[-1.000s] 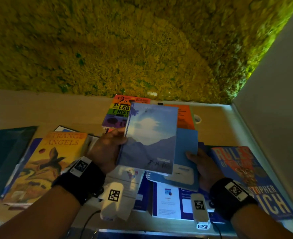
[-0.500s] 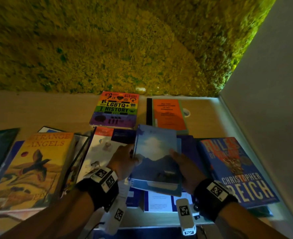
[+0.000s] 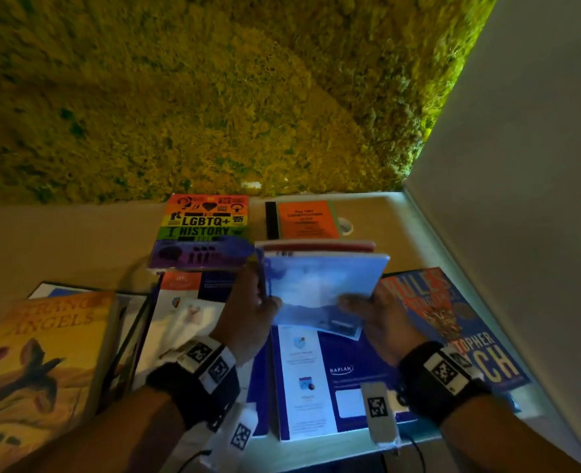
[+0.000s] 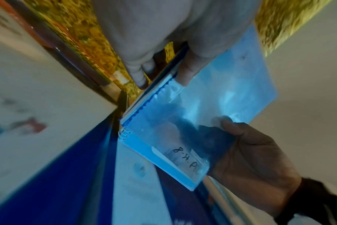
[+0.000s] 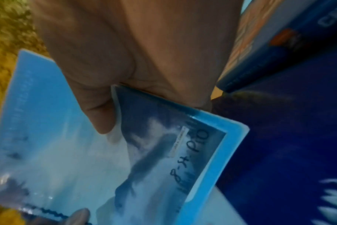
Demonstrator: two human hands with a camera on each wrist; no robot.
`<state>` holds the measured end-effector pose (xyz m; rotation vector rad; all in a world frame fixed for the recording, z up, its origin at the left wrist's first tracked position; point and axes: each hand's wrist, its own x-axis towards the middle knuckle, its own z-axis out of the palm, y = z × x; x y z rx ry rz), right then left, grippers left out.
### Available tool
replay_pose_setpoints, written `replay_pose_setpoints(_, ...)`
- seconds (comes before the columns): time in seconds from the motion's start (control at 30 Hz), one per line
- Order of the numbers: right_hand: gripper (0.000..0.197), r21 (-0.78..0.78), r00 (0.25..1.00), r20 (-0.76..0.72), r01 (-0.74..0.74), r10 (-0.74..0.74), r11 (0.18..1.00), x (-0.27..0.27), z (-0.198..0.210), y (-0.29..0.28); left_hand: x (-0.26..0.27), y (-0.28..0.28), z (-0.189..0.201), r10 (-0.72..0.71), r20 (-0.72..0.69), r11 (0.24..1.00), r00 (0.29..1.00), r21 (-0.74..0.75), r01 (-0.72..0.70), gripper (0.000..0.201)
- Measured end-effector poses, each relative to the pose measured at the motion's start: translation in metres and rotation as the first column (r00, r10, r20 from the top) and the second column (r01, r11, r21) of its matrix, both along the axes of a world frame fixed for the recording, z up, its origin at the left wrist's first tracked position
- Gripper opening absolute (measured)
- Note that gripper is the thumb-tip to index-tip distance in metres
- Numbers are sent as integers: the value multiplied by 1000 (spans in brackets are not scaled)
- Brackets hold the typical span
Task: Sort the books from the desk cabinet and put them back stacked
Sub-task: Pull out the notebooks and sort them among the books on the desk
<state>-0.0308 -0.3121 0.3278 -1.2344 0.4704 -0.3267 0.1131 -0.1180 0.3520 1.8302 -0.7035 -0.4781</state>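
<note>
Both hands hold a small stack of thin blue notebooks (image 3: 316,288) above the desk, a sky-and-cloud cover on top and a red-edged one beneath. My left hand (image 3: 248,312) grips the stack's spiral-bound left edge (image 4: 144,109), thumb on the cover. My right hand (image 3: 378,315) pinches the right edge, thumb (image 5: 98,109) on top near handwritten lettering. Under the stack lies a blue-and-white Kaplan book (image 3: 316,380). The rainbow LGBTQ+ History book (image 3: 203,230) and an orange book (image 3: 304,218) lie at the back.
Strange Angels (image 3: 36,363) tops a pile at the left. A white-and-orange booklet (image 3: 183,308) lies beside it. A blue Christopher Reich book (image 3: 453,319) lies at the right by the grey side wall (image 3: 521,199). A mossy yellow-green wall (image 3: 214,97) stands behind the desk (image 3: 60,240).
The sky-cover notebook came down onto the other blue one; both hands now hold them together as one stack, lifted and shifted toward the back right.
</note>
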Motion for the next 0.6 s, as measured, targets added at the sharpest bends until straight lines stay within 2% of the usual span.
replay_pose_setpoints(0.13, 57, -189, 991, -136, -9, -17, 982, -13, -19, 17, -1, -3, -21, -151, 38, 982, 988, 124, 146, 57)
replay_pose_setpoints(0.3, 42, -192, 970, -153, 158, -189, 968, -16, -21, 14, 17, -10, -28, -179, -29, 973, 983, 141, 181, 48)
replay_pose_setpoints(0.4, 31, -192, 950, -149, 245, -275, 950, -10, 4, -20, 22, -17, -24, -212, -50, 970, 976, 107, 216, 61)
replay_pose_setpoints(0.47, 33, -257, 935, -151, 277, -322, 926, -2, 21, -60, 26, -13, -26, -194, -25, 968, 981, 159, 195, 65)
replay_pose_setpoints(0.53, 25, -194, 934, -160, 288, -320, 938, 8, 38, -96, 30, -6, -35, -144, -10, 968, 990, 207, 143, 63)
replay_pose_setpoints(0.6, 21, -130, 920, -215, 306, -328, 943, 16, 49, -133, 26, -2, -37, -103, -9, 973, 995, 208, 103, 50)
